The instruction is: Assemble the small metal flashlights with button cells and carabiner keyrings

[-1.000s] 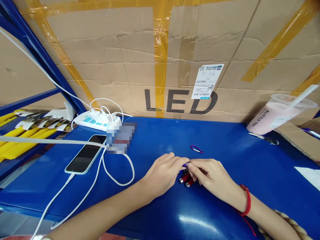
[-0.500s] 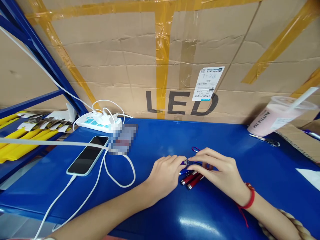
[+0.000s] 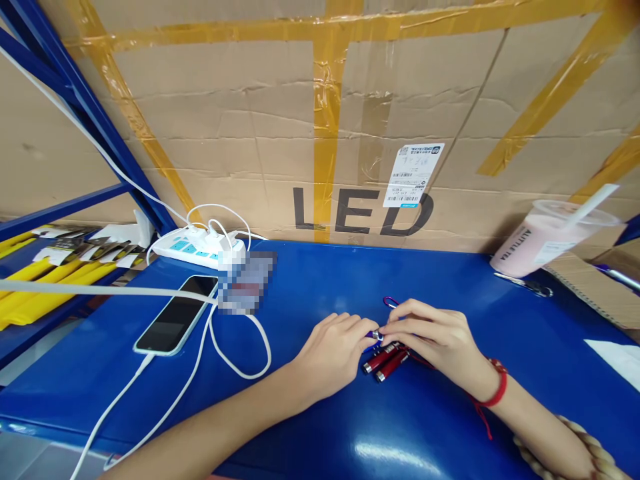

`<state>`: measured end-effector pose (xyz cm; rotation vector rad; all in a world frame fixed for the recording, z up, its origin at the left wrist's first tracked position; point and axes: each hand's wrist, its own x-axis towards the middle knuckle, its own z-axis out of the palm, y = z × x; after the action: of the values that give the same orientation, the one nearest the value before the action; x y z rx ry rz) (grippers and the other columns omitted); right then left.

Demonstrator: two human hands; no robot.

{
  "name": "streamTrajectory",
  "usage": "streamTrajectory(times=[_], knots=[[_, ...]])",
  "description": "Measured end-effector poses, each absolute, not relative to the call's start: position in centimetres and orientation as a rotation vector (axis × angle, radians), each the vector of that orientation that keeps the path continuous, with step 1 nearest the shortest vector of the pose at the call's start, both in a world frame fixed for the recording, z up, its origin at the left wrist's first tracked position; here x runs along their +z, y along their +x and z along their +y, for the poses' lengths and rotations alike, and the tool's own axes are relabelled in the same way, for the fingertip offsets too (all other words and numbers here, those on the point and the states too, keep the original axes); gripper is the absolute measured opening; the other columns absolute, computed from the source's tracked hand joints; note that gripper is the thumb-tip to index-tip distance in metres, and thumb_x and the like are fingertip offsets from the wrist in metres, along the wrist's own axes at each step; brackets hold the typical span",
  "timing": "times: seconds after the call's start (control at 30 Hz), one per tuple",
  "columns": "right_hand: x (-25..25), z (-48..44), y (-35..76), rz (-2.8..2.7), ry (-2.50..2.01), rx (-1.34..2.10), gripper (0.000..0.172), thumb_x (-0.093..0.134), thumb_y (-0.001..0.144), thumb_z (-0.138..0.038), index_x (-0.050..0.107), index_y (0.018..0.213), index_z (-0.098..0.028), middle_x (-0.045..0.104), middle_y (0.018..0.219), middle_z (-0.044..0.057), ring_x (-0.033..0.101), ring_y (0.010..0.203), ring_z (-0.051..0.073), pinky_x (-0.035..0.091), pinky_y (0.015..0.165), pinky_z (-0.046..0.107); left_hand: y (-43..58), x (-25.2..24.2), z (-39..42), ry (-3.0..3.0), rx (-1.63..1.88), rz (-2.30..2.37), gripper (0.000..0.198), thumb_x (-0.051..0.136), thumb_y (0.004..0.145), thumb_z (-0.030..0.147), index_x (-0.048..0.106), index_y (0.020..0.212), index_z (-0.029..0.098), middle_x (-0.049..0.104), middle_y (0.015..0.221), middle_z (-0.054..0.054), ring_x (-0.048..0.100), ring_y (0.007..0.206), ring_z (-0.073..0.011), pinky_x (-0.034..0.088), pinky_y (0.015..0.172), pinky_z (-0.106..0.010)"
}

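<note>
My left hand point(image 3: 337, 350) is closed around a small blue metal tube point(image 3: 373, 335) with a silver end, which looks like a keychain flashlight. Most of the tube is hidden in the fingers. From the other side, my right hand point(image 3: 434, 333) pinches at its silver end, thumb and fingertips together. Just under the hands, two red tubes with silver ends, a nearer red tube point(image 3: 393, 367) and a second red tube point(image 3: 375, 360), lie side by side on the blue table point(image 3: 320, 433). A purple-red carabiner clip point(image 3: 390, 301) shows behind my right fingers.
A phone point(image 3: 176, 317) on a white cable and a power strip point(image 3: 195, 247) lie to the left. Far right stands a tilted drink cup point(image 3: 545, 240) with a straw, keys point(image 3: 530, 285) beside it. A large cardboard box point(image 3: 225, 133) walls off the back.
My right fingers have closed in on the silver end of the blue tube, where a gap showed before. The tube sits slightly lower in view. The red tubes lie about where they were.
</note>
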<state>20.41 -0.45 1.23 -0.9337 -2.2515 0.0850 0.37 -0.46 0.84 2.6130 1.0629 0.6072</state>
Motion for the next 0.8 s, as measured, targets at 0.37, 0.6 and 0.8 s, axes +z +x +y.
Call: streamTrajectory(times=[0.37, 0.6, 0.8], knots=[[1.6, -0.4, 20.1, -2.137, -0.970, 0.389, 0.033, 0.051, 0.088, -0.040, 0.073, 0.069, -0.024, 0.066, 0.074, 0.003, 0.062, 0.063, 0.012, 0.051, 0.058, 0.022, 0.0, 0.4, -0.6, 2.483, 0.629, 0.945, 0.011, 0.042, 0.090, 0.011, 0.047, 0.096, 0.019, 0.067, 0.095, -0.004, 0.064, 0.087, -0.0174, 0.049, 0.079, -0.030], [1.0, -0.5, 19.3, -1.992, -1.070, 0.544, 0.022, 0.065, 0.078, -0.036, 0.071, 0.062, -0.022, 0.065, 0.068, 0.002, 0.061, 0.060, 0.012, 0.049, 0.056, 0.023, 0.0, -0.5, -0.5, 2.479, 0.790, 0.908, 0.011, 0.043, 0.089, 0.010, 0.044, 0.086, 0.020, 0.068, 0.091, -0.004, 0.065, 0.085, -0.0183, 0.051, 0.073, -0.029], [1.2, -0.6, 18.9, -1.914, -1.185, 0.694, 0.018, 0.067, 0.074, -0.031, 0.069, 0.059, -0.021, 0.064, 0.062, 0.002, 0.056, 0.051, 0.011, 0.044, 0.045, 0.021, 0.1, -0.9, -0.5, 2.571, 0.924, 0.897, 0.013, 0.042, 0.090, 0.011, 0.049, 0.083, 0.019, 0.067, 0.081, -0.002, 0.061, 0.072, -0.0162, 0.047, 0.071, -0.028]])
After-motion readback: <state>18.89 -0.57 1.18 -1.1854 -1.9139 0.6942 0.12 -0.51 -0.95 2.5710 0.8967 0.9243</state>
